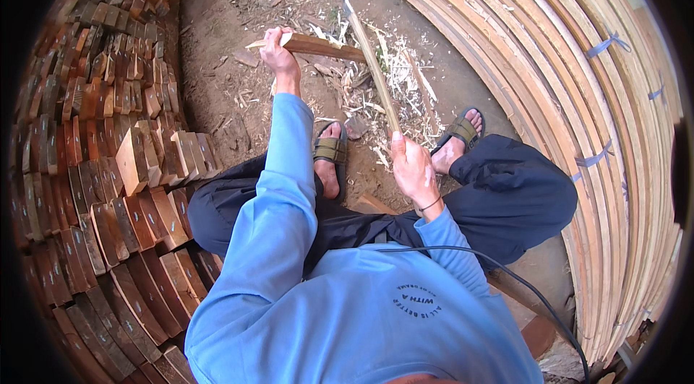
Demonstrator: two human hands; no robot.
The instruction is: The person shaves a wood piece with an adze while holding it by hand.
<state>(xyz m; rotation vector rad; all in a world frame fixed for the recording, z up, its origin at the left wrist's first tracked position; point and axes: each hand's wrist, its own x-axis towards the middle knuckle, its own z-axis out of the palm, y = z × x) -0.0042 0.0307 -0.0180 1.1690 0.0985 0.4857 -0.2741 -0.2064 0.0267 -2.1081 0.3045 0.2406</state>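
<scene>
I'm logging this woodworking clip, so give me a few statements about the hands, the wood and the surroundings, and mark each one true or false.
1. The left hand grips one end of a short reddish-brown wood piece. True.
2. The right hand is empty. False: it is closed on the wooden handle of a long blade.
3. Pale wood shavings lie on the dirt ground ahead of the feet. True.
4. The person is barefoot. False: both feet wear olive strap sandals.
5. Stacked reddish wood blocks stand to the person's right. False: they are on the left; bundled pale wooden slats are on the right.
</scene>
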